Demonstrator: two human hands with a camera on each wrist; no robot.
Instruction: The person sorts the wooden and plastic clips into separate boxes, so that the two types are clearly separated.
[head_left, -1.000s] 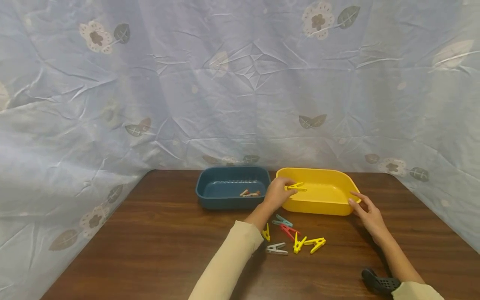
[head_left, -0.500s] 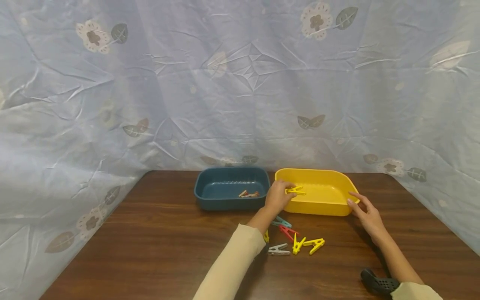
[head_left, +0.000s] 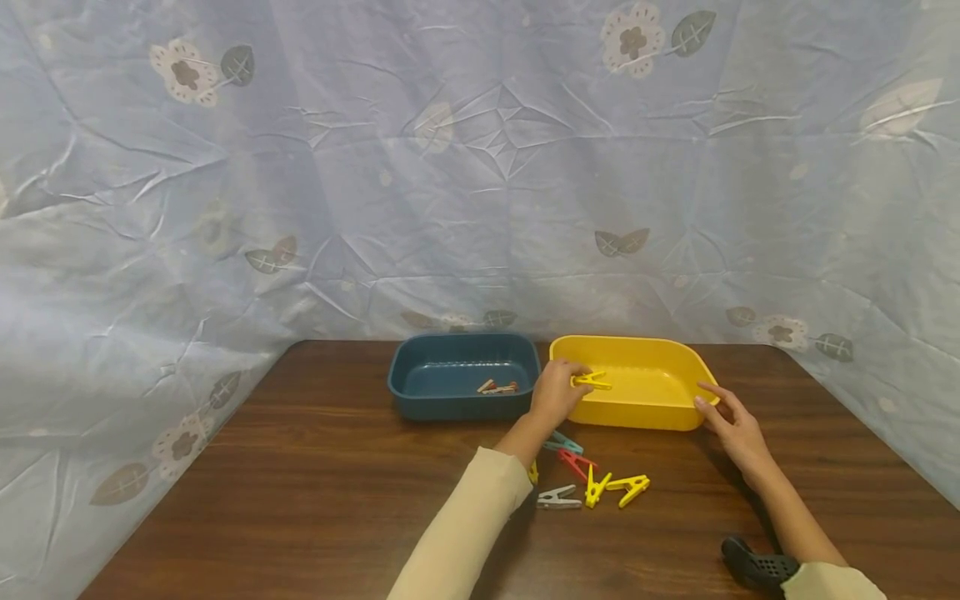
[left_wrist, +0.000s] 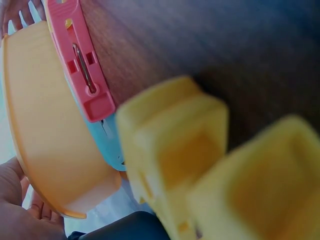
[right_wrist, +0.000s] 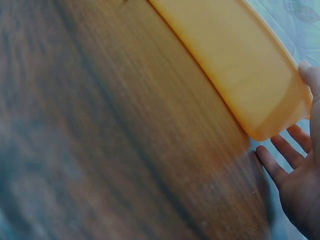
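Observation:
In the head view, my left hand (head_left: 557, 395) pinches a yellow clothespin (head_left: 594, 381) over the near left part of the yellow basin (head_left: 637, 415). My right hand (head_left: 738, 433) holds the right end of that basin at the rim, thumb and forefinger at its corner; the right wrist view shows its other fingers spread beside the end wall. On the table before the basin lie a light blue clothespin (head_left: 564, 443), a red clothespin (head_left: 576, 463), a grey clothespin (head_left: 558, 497) and two yellow clothespins (head_left: 594, 487). My left forearm partly covers another yellow one (head_left: 533, 472).
A dark blue basin (head_left: 465, 407) stands left of the yellow one, with a few small wooden clothespins (head_left: 497, 387) inside. A black perforated strap (head_left: 761, 568) sits by the right wrist. Patterned cloth (head_left: 480, 183) hangs behind the brown table (head_left: 322, 483).
The left hand has come slightly down and nearer with its yellow clothespin, then stays there over the last half second. The right hand keeps its place on the basin.

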